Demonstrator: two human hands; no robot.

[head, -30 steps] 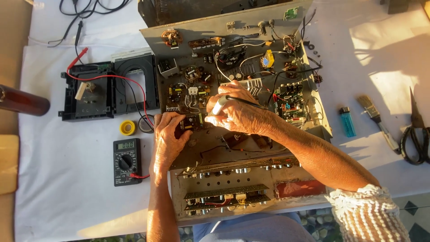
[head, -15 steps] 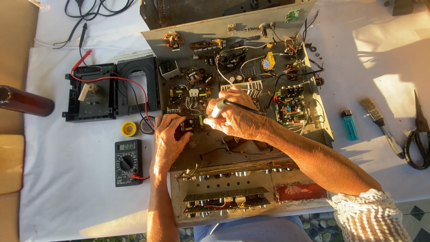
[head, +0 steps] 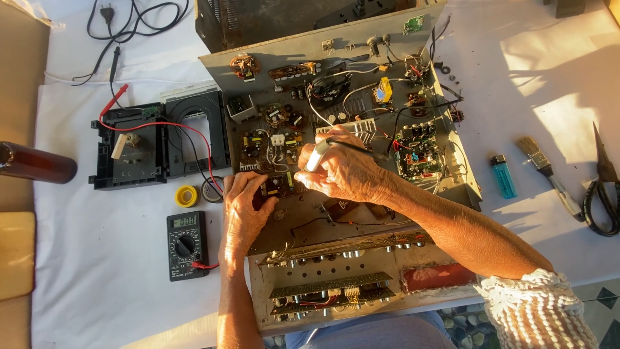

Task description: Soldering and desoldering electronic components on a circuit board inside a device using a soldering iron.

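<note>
On the white-covered table (head: 97,258): 1 opened amplifier chassis (head: 336,84). Left hand (head: 245,207) grips a small circuit board (head: 279,185) at chassis centre; right hand (head: 345,173) grasps a soldering iron (head: 318,155), tip just beside that board. 1 multimeter (head: 186,244) near left.

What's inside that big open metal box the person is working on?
The open chassis holds circuit boards, coloured wires and a small board under the left hand. The right hand, gripping a pen-like tool, covers what lies beneath.
</note>
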